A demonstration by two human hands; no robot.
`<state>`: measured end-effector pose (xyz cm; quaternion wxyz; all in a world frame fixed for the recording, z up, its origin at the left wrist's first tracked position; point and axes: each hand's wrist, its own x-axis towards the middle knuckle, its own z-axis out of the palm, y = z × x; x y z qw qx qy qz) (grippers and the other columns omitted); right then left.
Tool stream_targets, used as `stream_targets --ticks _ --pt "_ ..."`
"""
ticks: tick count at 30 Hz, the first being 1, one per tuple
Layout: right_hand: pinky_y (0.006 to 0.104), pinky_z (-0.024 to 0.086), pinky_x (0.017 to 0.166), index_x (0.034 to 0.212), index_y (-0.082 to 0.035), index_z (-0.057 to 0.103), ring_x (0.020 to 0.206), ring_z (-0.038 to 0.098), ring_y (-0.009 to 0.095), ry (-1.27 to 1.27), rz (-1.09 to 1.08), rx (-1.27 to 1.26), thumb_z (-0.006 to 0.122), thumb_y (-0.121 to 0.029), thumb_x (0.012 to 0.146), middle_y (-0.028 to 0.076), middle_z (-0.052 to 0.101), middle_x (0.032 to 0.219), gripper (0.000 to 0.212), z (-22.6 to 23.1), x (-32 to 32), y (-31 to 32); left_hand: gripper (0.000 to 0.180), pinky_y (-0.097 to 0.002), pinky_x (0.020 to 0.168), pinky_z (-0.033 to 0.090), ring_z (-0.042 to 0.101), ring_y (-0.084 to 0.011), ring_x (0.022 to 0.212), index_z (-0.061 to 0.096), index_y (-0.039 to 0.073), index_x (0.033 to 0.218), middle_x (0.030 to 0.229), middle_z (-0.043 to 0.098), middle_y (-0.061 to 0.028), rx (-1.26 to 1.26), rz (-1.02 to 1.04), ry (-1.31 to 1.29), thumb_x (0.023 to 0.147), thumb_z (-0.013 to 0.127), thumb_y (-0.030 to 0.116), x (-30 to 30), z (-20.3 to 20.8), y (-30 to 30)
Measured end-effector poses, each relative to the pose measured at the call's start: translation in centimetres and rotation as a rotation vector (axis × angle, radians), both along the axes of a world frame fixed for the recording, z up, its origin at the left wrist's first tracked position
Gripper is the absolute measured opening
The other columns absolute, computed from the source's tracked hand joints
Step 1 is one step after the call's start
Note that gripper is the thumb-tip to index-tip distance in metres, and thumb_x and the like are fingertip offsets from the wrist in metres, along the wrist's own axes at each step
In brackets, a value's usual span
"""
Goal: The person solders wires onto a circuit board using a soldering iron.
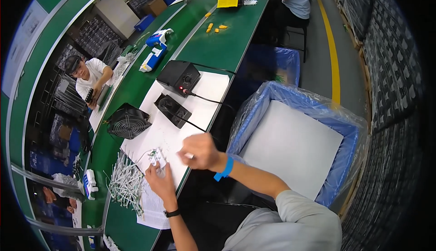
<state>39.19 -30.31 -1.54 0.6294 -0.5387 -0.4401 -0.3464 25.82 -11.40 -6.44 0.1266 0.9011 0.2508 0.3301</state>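
Note:
My left hand (161,183) rests on the white work sheet, its fingertips closed on a small white part (157,157) with thin wires and bits of green. My right hand (200,152) is raised just right of it, fingers curled in, slightly blurred, with a blue wrist strap (224,168) on the wrist. A pale bit shows at its fingertips, too small to name. Left of my left hand lies a heap of thin white wires (125,183), partly over a printed sheet (154,208). Beyond my hands stand a black iron stand (173,110) and a black soldering station (178,77) with a red light.
A black fan (129,121) stands left of the iron stand. Cables run across the green bench (218,37). To my right is a blue, plastic-lined bin (290,146) with a white sheet inside. People work at the far end and across the bench. Wrapped stacks (390,69) line the right.

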Motion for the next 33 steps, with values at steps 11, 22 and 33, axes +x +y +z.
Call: stream_targets --ticks 11,22,33 --pt "0.0473 0.053 0.073 0.09 -0.003 0.075 0.078 0.068 0.034 0.754 -0.447 -0.28 0.076 -0.03 0.087 0.013 0.07 0.08 0.027 -2.6 18.7 -0.7 0.034 -0.0443 0.099 0.046 0.056 -0.0349 0.118 0.072 0.0 0.106 0.116 0.061 -0.015 -0.041 -0.004 -0.011 0.082 0.082 0.022 0.0 0.5 -0.5" --pt "0.0424 0.055 0.075 0.088 0.0 0.077 0.083 0.072 0.034 0.829 -0.37 -0.357 0.075 -0.028 0.087 0.017 0.075 0.085 0.028 -3.3 19.5 2.3 0.036 -0.0445 0.098 0.046 0.056 -0.0357 0.118 0.072 0.001 0.107 0.117 0.061 -0.0156 -0.051 0.006 -0.006 0.082 0.082 0.024 -0.1 0.6 -0.2" --pt "0.044 0.055 0.075 0.086 -0.002 0.077 0.083 0.072 0.033 0.809 -0.429 -0.351 0.076 -0.028 0.086 0.016 0.074 0.083 0.026 -3.3 18.6 1.9 0.037 -0.0445 0.098 0.046 0.056 -0.035 0.117 0.073 0.001 0.106 0.115 0.061 -0.0149 -0.062 -0.002 -0.032 0.081 0.083 0.026 -0.3 0.2 -0.1"
